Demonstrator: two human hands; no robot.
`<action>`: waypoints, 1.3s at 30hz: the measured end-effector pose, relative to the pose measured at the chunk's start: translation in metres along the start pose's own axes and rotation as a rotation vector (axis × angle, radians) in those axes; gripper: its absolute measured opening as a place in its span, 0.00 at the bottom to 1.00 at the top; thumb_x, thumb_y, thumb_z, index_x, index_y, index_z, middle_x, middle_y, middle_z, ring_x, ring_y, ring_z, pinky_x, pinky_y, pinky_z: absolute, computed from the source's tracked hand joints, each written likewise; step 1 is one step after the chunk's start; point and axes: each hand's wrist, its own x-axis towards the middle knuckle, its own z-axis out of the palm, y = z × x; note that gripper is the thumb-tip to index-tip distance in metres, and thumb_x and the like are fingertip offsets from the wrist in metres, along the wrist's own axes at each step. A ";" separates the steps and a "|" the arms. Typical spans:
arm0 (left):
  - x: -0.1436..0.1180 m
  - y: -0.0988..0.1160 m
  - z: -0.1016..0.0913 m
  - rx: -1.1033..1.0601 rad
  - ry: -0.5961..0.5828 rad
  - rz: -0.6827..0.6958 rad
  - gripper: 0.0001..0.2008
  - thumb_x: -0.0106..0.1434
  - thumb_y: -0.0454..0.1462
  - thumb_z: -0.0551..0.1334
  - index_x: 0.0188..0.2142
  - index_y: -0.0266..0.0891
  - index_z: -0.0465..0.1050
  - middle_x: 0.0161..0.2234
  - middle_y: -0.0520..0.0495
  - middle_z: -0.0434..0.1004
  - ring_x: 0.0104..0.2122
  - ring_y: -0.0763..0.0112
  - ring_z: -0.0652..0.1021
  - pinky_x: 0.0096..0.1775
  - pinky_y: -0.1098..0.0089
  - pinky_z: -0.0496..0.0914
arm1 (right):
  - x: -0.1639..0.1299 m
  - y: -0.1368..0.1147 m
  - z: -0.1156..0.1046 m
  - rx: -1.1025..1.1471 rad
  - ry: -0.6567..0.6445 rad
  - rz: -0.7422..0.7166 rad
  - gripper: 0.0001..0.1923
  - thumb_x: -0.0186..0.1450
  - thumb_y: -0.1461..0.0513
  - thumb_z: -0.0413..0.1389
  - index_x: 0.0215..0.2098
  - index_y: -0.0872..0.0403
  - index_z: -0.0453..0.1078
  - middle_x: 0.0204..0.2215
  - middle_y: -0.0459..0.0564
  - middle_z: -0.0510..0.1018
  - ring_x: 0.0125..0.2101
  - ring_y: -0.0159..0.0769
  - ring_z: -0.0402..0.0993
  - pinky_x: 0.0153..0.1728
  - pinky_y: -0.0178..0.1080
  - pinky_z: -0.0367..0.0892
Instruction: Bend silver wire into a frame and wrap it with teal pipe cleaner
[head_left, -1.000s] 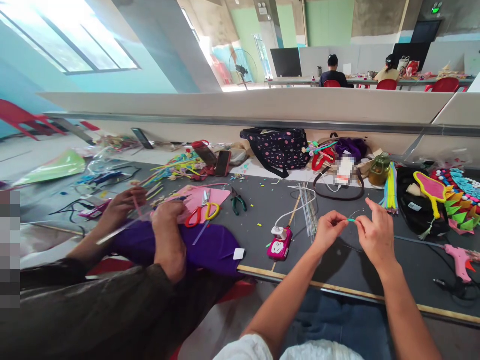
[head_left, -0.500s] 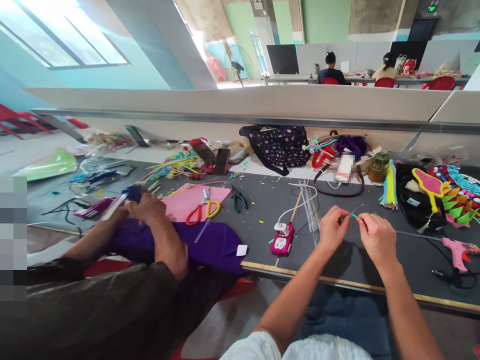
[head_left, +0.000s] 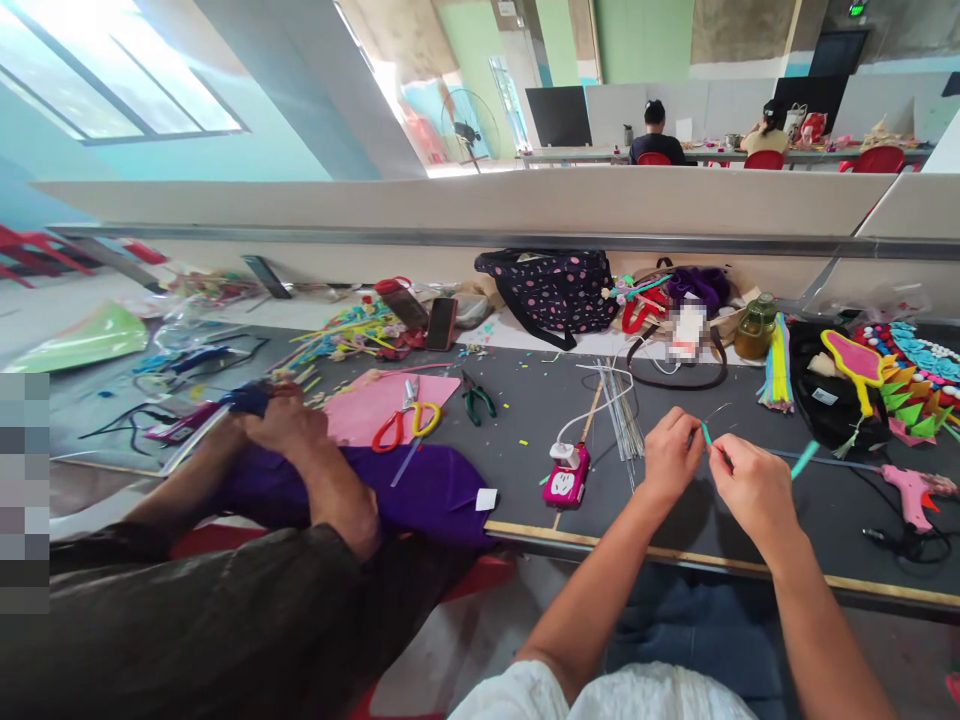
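Note:
Above the table's front edge, my left hand [head_left: 673, 458] pinches a thin wire [head_left: 720, 410] with a narrow green strip [head_left: 706, 434] at it. Close beside it, my right hand [head_left: 756, 492] is closed on the same green strip, whose loose end sticks out past the knuckles on the right. The wire's thin tip points up and away between the two hands. Exactly how strip and wire meet at the fingertips is too small to tell. Left of my hands lies a bundle of thin straight wires [head_left: 619, 415].
A pink power strip [head_left: 566, 478] with a white plug stands left of my hands. On the right lies a pink glue gun [head_left: 907, 495]. A co-worker's hands [head_left: 289, 425] work at the left, near scissors [head_left: 409, 415] and pliers [head_left: 478, 398]. A glass jar [head_left: 754, 328] stands behind.
The green strip's loose end now shows to the right of my right hand, which has turned and dropped slightly. The co-worker's hands have moved a little left and down.

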 end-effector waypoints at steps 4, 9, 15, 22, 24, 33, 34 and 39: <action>0.005 0.001 -0.004 0.024 0.013 0.033 0.07 0.64 0.34 0.58 0.31 0.40 0.73 0.30 0.47 0.71 0.34 0.69 0.72 0.36 0.69 0.64 | 0.002 -0.001 -0.017 -0.069 -0.007 -0.051 0.14 0.71 0.61 0.47 0.28 0.51 0.69 0.24 0.48 0.75 0.27 0.35 0.71 0.27 0.38 0.53; 0.017 0.002 -0.012 -0.095 0.083 -0.059 0.06 0.61 0.33 0.60 0.29 0.40 0.74 0.29 0.49 0.73 0.33 0.68 0.71 0.37 0.69 0.64 | -0.002 -0.005 -0.045 0.049 0.132 -0.164 0.11 0.70 0.61 0.50 0.47 0.51 0.72 0.37 0.54 0.79 0.40 0.42 0.73 0.43 0.43 0.62; 0.025 0.005 -0.017 -0.315 0.097 -0.159 0.05 0.60 0.34 0.61 0.30 0.39 0.76 0.29 0.50 0.74 0.31 0.72 0.72 0.36 0.71 0.66 | -0.021 -0.009 -0.030 0.193 -0.039 -0.302 0.11 0.71 0.63 0.49 0.41 0.53 0.74 0.32 0.51 0.80 0.32 0.36 0.76 0.35 0.37 0.66; 0.026 -0.005 -0.014 -0.520 0.126 -0.339 0.06 0.58 0.38 0.63 0.30 0.37 0.76 0.27 0.50 0.71 0.26 0.75 0.68 0.30 0.73 0.63 | -0.029 0.012 -0.013 0.289 -0.104 -0.103 0.14 0.72 0.59 0.48 0.44 0.50 0.75 0.41 0.51 0.81 0.39 0.38 0.79 0.40 0.37 0.71; 0.025 -0.008 -0.012 -0.628 0.127 -0.419 0.08 0.57 0.40 0.64 0.30 0.36 0.75 0.25 0.51 0.70 0.24 0.76 0.67 0.28 0.73 0.62 | -0.026 0.017 -0.008 0.216 -0.077 -0.065 0.15 0.71 0.58 0.48 0.46 0.50 0.75 0.49 0.54 0.78 0.45 0.42 0.78 0.43 0.41 0.72; 0.022 -0.006 -0.012 -0.853 0.058 -0.600 0.12 0.51 0.42 0.67 0.30 0.34 0.76 0.24 0.51 0.73 0.22 0.78 0.66 0.25 0.75 0.62 | 0.012 0.032 0.022 0.230 0.162 -0.095 0.16 0.70 0.61 0.49 0.53 0.51 0.72 0.42 0.54 0.76 0.44 0.41 0.72 0.46 0.42 0.69; 0.022 -0.006 -0.012 -0.855 0.038 -0.593 0.12 0.51 0.42 0.67 0.30 0.34 0.76 0.24 0.51 0.72 0.22 0.78 0.66 0.25 0.75 0.61 | 0.018 0.032 0.022 0.217 0.155 -0.124 0.16 0.70 0.61 0.49 0.53 0.50 0.72 0.42 0.54 0.75 0.43 0.41 0.72 0.45 0.42 0.69; 0.023 -0.006 -0.014 -0.868 -0.073 -0.595 0.13 0.50 0.42 0.68 0.29 0.33 0.76 0.20 0.53 0.68 0.19 0.80 0.62 0.23 0.75 0.56 | 0.042 0.028 0.019 0.079 0.075 -0.285 0.14 0.69 0.62 0.53 0.50 0.49 0.75 0.45 0.55 0.75 0.42 0.43 0.68 0.42 0.46 0.65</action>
